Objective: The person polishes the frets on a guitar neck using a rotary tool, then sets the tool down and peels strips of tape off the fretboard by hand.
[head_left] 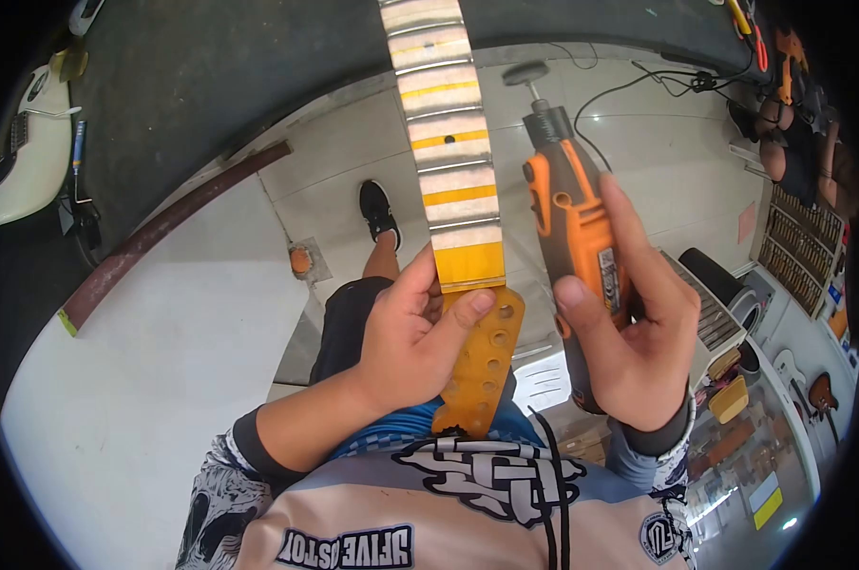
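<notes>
A guitar neck point(460, 197) with masking tape between its frets runs from the top middle down to its headstock near my lap. My left hand point(415, 337) is wrapped round it where the fretboard meets the headstock, thumb on top. My right hand point(639, 323) grips an orange and black rotary tool point(582, 223) just right of the neck, not touching it. The tool points up and carries a dark round disc point(525, 73) at its tip. Several holes show in the headstock point(482, 366).
A dark bench mat point(211, 66) spans the top left, beside a white surface point(173, 313). A black cable point(629, 90) trails at upper right. At the right are a rack point(798, 249), a glass case point(767, 456) and guitars point(822, 392). Another person's legs point(781, 157) show at far right.
</notes>
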The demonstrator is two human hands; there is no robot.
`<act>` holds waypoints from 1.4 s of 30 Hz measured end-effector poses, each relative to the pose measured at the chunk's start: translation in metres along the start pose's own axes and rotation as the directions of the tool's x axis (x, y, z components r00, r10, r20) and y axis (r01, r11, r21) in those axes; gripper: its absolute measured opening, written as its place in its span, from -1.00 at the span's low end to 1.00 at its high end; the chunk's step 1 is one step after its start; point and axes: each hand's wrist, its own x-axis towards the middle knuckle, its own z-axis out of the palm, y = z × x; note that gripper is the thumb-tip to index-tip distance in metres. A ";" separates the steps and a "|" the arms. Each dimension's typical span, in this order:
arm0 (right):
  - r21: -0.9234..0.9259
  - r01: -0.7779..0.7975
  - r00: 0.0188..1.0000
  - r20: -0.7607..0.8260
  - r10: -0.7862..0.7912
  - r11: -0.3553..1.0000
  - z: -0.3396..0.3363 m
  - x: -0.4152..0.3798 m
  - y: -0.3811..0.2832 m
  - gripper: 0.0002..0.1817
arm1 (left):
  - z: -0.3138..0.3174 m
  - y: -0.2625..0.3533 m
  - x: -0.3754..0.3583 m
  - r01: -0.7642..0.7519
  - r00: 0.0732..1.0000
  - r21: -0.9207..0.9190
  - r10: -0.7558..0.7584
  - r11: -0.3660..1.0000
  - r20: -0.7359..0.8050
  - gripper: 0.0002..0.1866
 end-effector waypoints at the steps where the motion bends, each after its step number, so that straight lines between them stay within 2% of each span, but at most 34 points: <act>1: -0.008 0.001 1.000 -0.004 -0.001 1.000 0.001 0.002 0.000 -0.30 | 0.002 0.001 0.001 -0.003 1.000 0.035 0.004 0.999 -0.012 -0.52; 6: -0.029 -0.005 1.000 -0.013 0.005 1.000 0.005 0.009 0.001 -0.31 | 0.002 0.001 0.001 0.006 0.999 0.158 -0.001 0.987 -0.032 -0.51; 12: -0.015 -0.039 0.999 0.003 0.039 0.999 0.007 0.016 -0.001 -0.31 | 0.003 -0.001 0.003 -0.012 0.999 0.150 0.018 0.989 -0.038 -0.51; 27: -0.060 0.031 0.999 -0.004 -0.032 0.998 0.012 0.020 -0.001 -0.30 | 0.004 -0.003 0.003 -0.007 0.997 0.267 0.027 0.964 -0.070 -0.53; 42: -0.073 0.074 0.997 -0.008 -0.075 0.995 0.014 0.020 0.000 -0.32 | 0.004 -0.004 0.003 -0.018 0.996 0.253 0.040 0.967 -0.081 -0.55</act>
